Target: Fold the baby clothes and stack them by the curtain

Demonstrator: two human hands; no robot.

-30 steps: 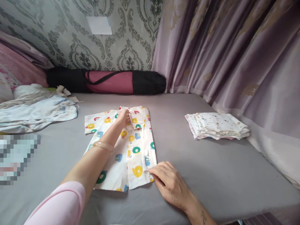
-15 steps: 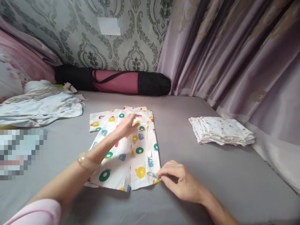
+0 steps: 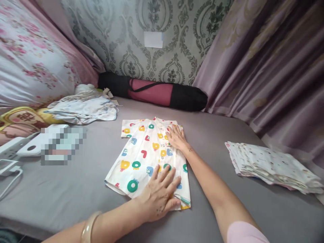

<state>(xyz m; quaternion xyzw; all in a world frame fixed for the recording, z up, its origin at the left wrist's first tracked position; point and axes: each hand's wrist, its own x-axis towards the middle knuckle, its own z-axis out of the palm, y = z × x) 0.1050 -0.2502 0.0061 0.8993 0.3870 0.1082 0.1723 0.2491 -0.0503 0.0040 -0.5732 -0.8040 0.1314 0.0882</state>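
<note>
Patterned wall [image 3: 121,37] rises behind the grey sheet [image 3: 217,158]; left fingers [image 3: 163,173], right fingers [image 3: 175,131] spread apart on printed shirt [image 3: 139,148]

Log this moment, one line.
left hand: flat on short-sleeved shirt, lower front | right hand: on its upper front | folded cloths: at right

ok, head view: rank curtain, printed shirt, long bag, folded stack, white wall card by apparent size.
1. Curtain
2. Printed shirt
3. Long bag and folded stack: too close to rank; stack nearer the camera
4. White wall card
</note>
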